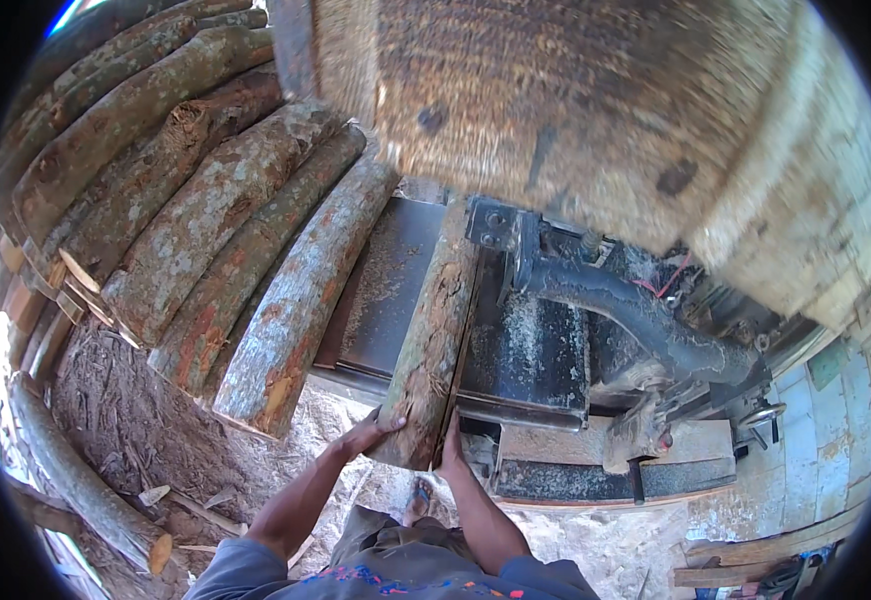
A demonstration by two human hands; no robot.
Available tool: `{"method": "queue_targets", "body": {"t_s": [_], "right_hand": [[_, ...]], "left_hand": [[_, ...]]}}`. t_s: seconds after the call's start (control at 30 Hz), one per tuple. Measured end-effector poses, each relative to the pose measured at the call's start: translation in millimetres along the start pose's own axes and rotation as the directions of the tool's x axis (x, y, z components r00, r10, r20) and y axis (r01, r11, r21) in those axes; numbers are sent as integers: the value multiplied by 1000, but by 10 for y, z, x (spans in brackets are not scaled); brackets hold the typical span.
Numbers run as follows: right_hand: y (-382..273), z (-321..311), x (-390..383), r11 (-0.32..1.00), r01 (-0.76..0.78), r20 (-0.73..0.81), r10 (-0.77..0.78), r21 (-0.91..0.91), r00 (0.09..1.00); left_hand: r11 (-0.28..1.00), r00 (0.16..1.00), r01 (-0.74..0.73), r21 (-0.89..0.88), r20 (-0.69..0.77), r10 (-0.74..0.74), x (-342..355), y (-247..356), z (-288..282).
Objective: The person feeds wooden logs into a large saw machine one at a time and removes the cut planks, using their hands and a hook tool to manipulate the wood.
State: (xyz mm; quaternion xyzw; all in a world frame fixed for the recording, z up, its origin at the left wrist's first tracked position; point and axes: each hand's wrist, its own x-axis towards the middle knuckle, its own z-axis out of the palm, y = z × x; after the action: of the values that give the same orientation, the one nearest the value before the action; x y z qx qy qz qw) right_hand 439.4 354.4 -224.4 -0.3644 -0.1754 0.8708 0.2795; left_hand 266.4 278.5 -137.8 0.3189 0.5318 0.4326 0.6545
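Observation:
A bark-covered log (426, 360) lies lengthwise on a dark metal machine table (526, 360), against a bolted metal block (496, 225) on its right, its near end overhanging the front edge. My left hand (378, 430) grips the near end from the left, thumb on the bark. My right hand (448, 448) holds the same end from the right, fingers partly hidden by the log. Behind the block, a thick curved dark metal arm (616, 310) runs right. A large wooden board (576, 100) fills the upper view above the log.
Several logs (206, 230) are piled on the left, the closest (301, 300) beside the table. A loose log (91, 470) lies lower left on debris-strewn ground. A handwheel (766, 415) sits at right. Planks (756, 555) lie lower right. Pale sawdust (576, 540) covers the floor.

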Motion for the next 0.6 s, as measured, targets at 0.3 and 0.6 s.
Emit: {"method": "queue_targets", "body": {"t_s": [0.3,0.6], "right_hand": [[904,41,-1001,997,55,-70,-52,46,996],[1642,-163,-1874,996,78,-88,-74,46,993]], "left_hand": [[982,994,21,-185,-102,-41,-917,-952,138],[981,990,30,-190,-131,-55,-1865,-1531,479]]}}
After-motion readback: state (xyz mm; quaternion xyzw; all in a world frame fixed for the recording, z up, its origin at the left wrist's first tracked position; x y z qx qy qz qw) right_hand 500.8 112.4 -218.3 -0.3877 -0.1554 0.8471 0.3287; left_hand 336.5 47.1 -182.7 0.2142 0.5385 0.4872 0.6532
